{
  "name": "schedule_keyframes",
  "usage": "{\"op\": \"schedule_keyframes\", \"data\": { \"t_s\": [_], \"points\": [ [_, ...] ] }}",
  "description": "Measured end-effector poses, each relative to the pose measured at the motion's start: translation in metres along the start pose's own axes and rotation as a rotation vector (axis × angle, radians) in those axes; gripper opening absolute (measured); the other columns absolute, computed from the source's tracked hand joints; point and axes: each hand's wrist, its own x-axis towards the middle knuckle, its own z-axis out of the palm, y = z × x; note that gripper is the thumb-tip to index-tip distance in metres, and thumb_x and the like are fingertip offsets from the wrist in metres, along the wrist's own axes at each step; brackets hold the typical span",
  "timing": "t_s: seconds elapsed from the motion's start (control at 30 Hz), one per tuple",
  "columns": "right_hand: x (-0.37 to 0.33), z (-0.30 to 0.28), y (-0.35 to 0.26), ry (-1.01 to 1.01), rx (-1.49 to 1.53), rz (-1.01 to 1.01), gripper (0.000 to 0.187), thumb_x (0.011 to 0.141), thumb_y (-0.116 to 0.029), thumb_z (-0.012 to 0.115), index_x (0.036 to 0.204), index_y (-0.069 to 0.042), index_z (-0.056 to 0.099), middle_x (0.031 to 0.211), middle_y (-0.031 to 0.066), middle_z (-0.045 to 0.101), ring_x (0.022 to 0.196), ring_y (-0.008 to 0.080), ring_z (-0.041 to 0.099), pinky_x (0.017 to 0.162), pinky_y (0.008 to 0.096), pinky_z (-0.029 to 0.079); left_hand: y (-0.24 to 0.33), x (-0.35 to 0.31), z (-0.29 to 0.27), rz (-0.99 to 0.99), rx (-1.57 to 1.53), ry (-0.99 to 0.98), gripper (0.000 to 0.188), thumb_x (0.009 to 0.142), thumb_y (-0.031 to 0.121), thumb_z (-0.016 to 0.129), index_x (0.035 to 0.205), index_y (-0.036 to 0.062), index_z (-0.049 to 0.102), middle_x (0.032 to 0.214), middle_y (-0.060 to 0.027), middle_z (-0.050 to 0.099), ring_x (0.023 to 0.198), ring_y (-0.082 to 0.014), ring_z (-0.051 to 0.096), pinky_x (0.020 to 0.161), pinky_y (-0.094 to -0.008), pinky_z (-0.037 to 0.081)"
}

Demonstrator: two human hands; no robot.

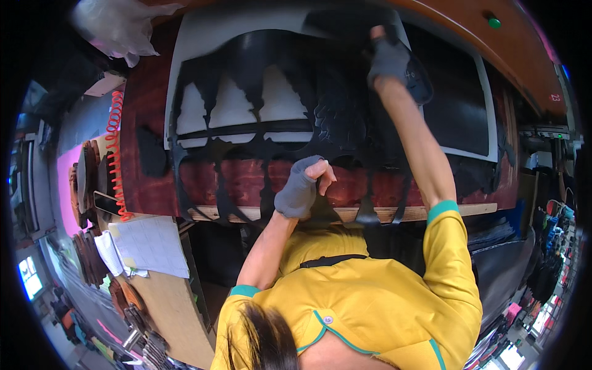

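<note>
A thin black sheet [336, 111] with rows of large cut-out openings lies over a pale board [280, 92] and hangs toward me past the table edge. My left hand [302, 185], in a grey fingerless glove, is over the sheet's near part with its fingers curled in; what they hold, if anything, is hidden. My right hand [390, 58], gloved the same way, reaches to the far side. Its thumb shows, but the other fingers are out of sight. Beside it are a blurred dark piece [345, 23] and a dark rounded piece [420, 86] with a pale marking.
Under the board is a dark red worktable [148, 191] with a wooden front edge. Another black sheet [453, 92] lies at the right. An orange machine beam [468, 24] with a green button crosses the far right. A red coiled hose [113, 148], phone [108, 202] and papers [151, 245] are at left.
</note>
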Motion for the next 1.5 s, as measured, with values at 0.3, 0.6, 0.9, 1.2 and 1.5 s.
{"op": "schedule_keyframes", "data": {
  "t_s": [0.3, 0.6, 0.9, 1.2, 1.5],
  "points": [
    [-0.032, -0.093, -0.056, -0.955, -1.014, -1.088, 0.042, 0.085, -0.018, 0.072, 0.124, -0.008, 0.059, 0.125, 0.013, 0.06, 0.119, 0.0312, 0.057, 0.102, 0.0415, 0.046, -0.007, 0.0, 0.003, -0.002, -0.422, -0.082, 0.039, 0.093, 0.039, 0.056, 0.072, 0.0069, 0.06, 0.056, -0.0024, 0.046, 0.051, -0.0127, 0.039, 0.058, -0.0282, 0.031],
    [-0.078, -0.071, -0.034, -1.282, -1.223, -0.926, 0.057, 0.079, -0.041, 0.074, 0.123, -0.009, 0.058, 0.128, 0.0113, 0.055, 0.118, 0.0323, 0.054, 0.099, 0.0427, 0.046, 0.012, -0.004, 0.011, 0.054, -0.142, -0.034, 0.033, 0.092, 0.036, 0.056, 0.086, 0.0051, 0.063, 0.077, -0.0076, 0.059, 0.07, -0.0167, 0.055, 0.072, -0.0305, 0.042],
    [-0.015, -0.045, -0.025, -1.048, -0.835, -0.23, 0.033, 0.085, -0.031, 0.072, 0.109, -0.009, 0.069, 0.1, 0.012, 0.07, 0.089, 0.0228, 0.066, 0.08, 0.0366, 0.051, 0.045, -0.063, 0.047, 0.062, 1.071, 0.244, 0.022, 0.084, 0.021, 0.073, 0.096, 0.0042, 0.065, 0.115, -0.0144, 0.057, 0.102, -0.0249, 0.057, 0.089, -0.0338, 0.045],
    [0.041, -0.109, -0.086, -0.138, -0.709, -1.154, 0.023, 0.093, -0.018, 0.063, 0.113, -0.006, 0.063, 0.102, 0.0132, 0.069, 0.09, 0.0253, 0.069, 0.075, 0.0384, 0.054, -0.033, 0.004, 0.054, -0.075, 0.436, 0.097, 0.016, 0.087, 0.02, 0.071, 0.084, 0.0055, 0.065, 0.103, -0.0105, 0.063, 0.098, -0.0206, 0.06, 0.088, -0.033, 0.045],
    [-0.066, -0.18, -0.061, -1.184, -1.236, -0.905, 0.068, 0.082, -0.037, 0.072, 0.137, -0.01, 0.044, 0.142, 0.0156, 0.048, 0.134, 0.033, 0.044, 0.116, 0.0456, 0.03, -0.05, 0.035, 0.081, -0.118, -0.513, -0.043, 0.016, 0.083, 0.018, 0.066, 0.074, 0.009, 0.056, 0.074, -0.0045, 0.057, 0.084, -0.0156, 0.058, 0.105, -0.0443, 0.042]
  ]
}}
